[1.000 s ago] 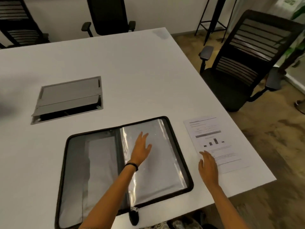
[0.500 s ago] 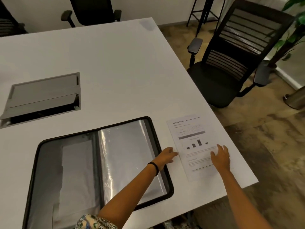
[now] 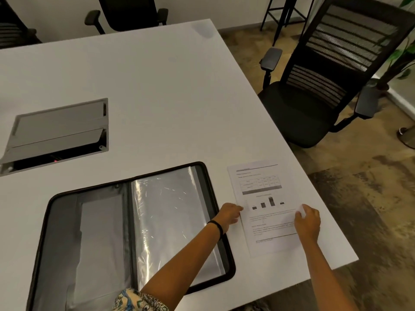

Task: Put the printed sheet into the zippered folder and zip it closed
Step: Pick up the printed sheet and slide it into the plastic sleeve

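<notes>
white table (image 3: pixel 157 90) fills most of view, grey cable hatch (image 3: pixel 58 131) set flush in it, flap tilted open. black mesh office chair (image 3: pixel 325 86) at the right edge of the table, turned partly away. another black chair (image 3: pixel 128 12) at the far edge, a third (image 3: pixel 13 30) far left. mottled brown floor (image 3: pixel 370 209), pale wall (image 3: pixel 67 5), black stool legs (image 3: pixel 285 16), plant leaves (image 3: pixel 404 52) far right
</notes>
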`<state>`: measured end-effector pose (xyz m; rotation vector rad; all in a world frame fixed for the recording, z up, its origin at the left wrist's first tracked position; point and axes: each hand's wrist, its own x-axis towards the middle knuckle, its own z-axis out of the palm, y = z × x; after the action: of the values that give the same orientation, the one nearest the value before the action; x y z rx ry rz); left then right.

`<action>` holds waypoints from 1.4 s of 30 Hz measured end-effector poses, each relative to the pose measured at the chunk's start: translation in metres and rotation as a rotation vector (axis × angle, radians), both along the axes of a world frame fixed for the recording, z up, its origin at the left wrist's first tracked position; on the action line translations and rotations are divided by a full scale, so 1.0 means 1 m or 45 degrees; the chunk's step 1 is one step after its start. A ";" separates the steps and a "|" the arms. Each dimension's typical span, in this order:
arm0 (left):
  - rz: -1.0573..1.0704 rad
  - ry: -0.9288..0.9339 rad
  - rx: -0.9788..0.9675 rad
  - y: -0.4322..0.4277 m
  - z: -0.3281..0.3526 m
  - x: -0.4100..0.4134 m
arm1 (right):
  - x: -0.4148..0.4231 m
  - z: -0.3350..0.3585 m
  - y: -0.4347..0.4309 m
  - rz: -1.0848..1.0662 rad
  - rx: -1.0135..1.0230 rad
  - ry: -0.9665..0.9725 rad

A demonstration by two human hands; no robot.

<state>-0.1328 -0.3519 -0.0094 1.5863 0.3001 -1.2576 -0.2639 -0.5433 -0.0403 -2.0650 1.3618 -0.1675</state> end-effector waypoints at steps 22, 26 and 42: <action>-0.358 -1.121 -0.231 0.040 0.013 0.001 | 0.011 0.027 0.017 -0.240 0.759 -0.582; -0.214 -1.210 -0.291 0.046 0.021 0.002 | 0.015 0.045 0.020 -0.136 0.763 -0.764; -0.008 -1.081 -0.441 0.017 0.050 0.002 | 0.022 0.090 0.048 0.064 0.473 -0.856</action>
<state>-0.1312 -0.3353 0.0403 1.6546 -0.4375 -0.5081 -0.2418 -0.4952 0.0502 -1.5267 0.8450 -0.4961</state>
